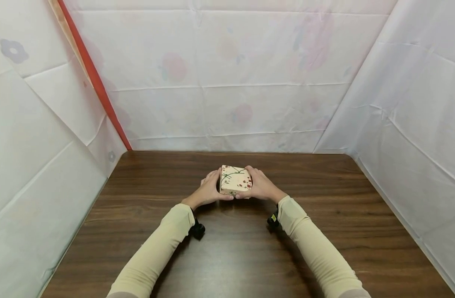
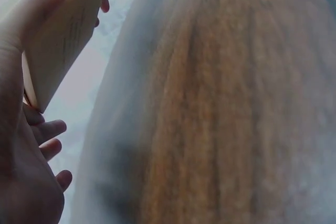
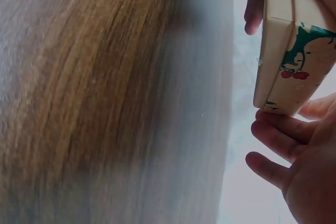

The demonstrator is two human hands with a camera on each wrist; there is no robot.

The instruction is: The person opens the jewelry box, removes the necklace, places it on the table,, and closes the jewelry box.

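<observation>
A small cream box (image 1: 234, 179) with green branches and red blossoms is held between both hands, over the far middle of the table. My left hand (image 1: 208, 189) grips its left side, thumb along the near edge. On the opposite side my right hand (image 1: 262, 186) grips it, its thumb also at the near edge, close to the other thumb. In the left wrist view a plain cream face of the box (image 2: 65, 38) shows faint print. The right wrist view shows a corner of the box (image 3: 294, 61) with a green and red pattern, fingers at its lower end.
The dark wood-grain table (image 1: 234, 256) stretches out on all sides of the hands. White patterned sheets (image 1: 220, 74) hang behind it and at both sides. A red strip (image 1: 97, 82) runs down the back left corner. Each wrist wears a small black camera (image 1: 197, 230).
</observation>
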